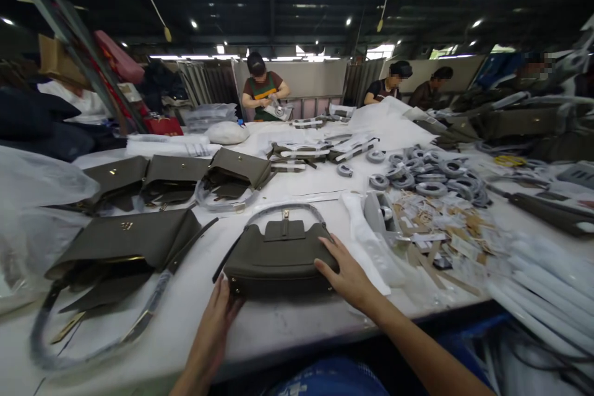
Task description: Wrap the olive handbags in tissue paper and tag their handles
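Note:
A dark olive handbag (273,260) lies in front of me on the white table, its small flap and gold clasp facing up and its curved handle on the far side. My right hand (346,269) grips the bag's right end, thumb and fingers spread over the leather. Against the lower left corner rests my left hand (216,315), fingers stretched out and touching the bag's edge. To the left, a larger olive bag (125,238) stands open, its handle (153,303) wrapped in clear film.
Several similar bags (176,170) stand behind on the left. Rolled grey straps (429,173), loose tags (455,232) and a grey box (378,213) lie to the right. Plastic film (32,216) bulges at the left edge. Across the table, a person (265,90) handles something pale.

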The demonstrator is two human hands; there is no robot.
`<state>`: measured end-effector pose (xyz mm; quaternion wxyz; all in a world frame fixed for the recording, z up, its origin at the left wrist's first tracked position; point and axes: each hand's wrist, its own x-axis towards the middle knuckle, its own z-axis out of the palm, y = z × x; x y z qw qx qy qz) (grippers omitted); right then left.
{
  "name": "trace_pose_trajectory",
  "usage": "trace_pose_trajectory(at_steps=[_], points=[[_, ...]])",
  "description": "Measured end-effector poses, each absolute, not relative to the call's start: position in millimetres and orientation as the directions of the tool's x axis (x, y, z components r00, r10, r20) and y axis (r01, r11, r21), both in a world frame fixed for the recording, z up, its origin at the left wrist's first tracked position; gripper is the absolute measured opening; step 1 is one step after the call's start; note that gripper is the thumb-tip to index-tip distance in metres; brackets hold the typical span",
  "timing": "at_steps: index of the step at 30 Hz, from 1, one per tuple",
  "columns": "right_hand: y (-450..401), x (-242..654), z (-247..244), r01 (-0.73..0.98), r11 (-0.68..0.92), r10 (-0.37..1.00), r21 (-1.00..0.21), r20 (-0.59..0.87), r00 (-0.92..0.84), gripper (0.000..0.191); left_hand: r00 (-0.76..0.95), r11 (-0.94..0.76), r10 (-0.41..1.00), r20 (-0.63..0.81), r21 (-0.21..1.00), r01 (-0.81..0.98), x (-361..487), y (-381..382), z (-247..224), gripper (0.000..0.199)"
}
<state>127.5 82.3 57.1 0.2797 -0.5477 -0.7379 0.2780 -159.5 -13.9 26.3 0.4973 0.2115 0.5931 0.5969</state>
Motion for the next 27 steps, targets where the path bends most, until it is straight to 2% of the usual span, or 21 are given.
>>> trace_pose_trajectory(at_steps=[3,6,8,10,11,14,15,17,19,21,23,25,27], points=[[74,108,63,0.547,0.205,0.976,-0.812,0.128,-0.176,0.058,-0.458,0.087,0.860,-0.224,0.949,-0.302,-153,12,54,0.062],[55,84,69,0.393,0.242,0.970,-0.887,0.207,-0.129,0.047,-0.547,-0.206,0.825,0.141,0.977,-0.059,-149,37,112,0.070],[38,67,67,0.282,0.288,0.954,-0.915,0.249,-0.167,0.049,-0.469,-0.344,0.799,0.377,0.926,0.158,-142,50,150,0.075],[23,53,60,0.226,0.310,0.926,-0.924,0.239,-0.291,0.054,-0.281,-0.429,0.826,0.488,0.869,0.247,-131,58,174,0.083],[16,50,56,0.236,0.319,0.899,-0.918,0.214,-0.382,0.051,-0.160,-0.450,0.853,0.496,0.856,0.255,-126,60,179,0.085],[0,56,51,0.348,0.362,0.801,-0.865,0.098,-0.591,0.024,0.136,-0.438,0.898,0.417,0.826,0.355,-124,60,166,0.075],[-4,64,53,0.361,0.380,0.778,-0.852,0.082,-0.623,0.019,0.159,-0.411,0.911,0.381,0.806,0.426,-129,57,155,0.069],[-8,84,63,0.319,0.406,0.735,-0.857,0.098,-0.671,0.016,0.095,-0.326,0.939,0.330,0.768,0.552,-144,46,129,0.060],[-6,104,76,0.261,0.457,0.727,-0.850,0.188,-0.660,0.016,0.024,-0.230,0.961,0.276,0.748,0.623,-160,31,106,0.058],[4,119,85,0.306,0.561,0.757,-0.769,0.329,-0.564,0.018,0.053,-0.192,0.975,0.218,0.690,0.698,-171,19,89,0.061],[19,126,86,0.450,0.658,0.745,-0.604,0.436,-0.505,0.027,0.125,-0.210,0.976,0.180,0.608,0.766,-176,13,78,0.064],[34,127,80,0.563,0.699,0.715,-0.441,0.421,-0.558,0.045,0.158,-0.234,0.970,0.184,0.536,0.811,-177,11,73,0.066],[46,127,72,0.614,0.707,0.707,-0.350,0.343,-0.618,0.065,0.159,-0.243,0.965,0.210,0.476,0.845,-174,8,72,0.065]])
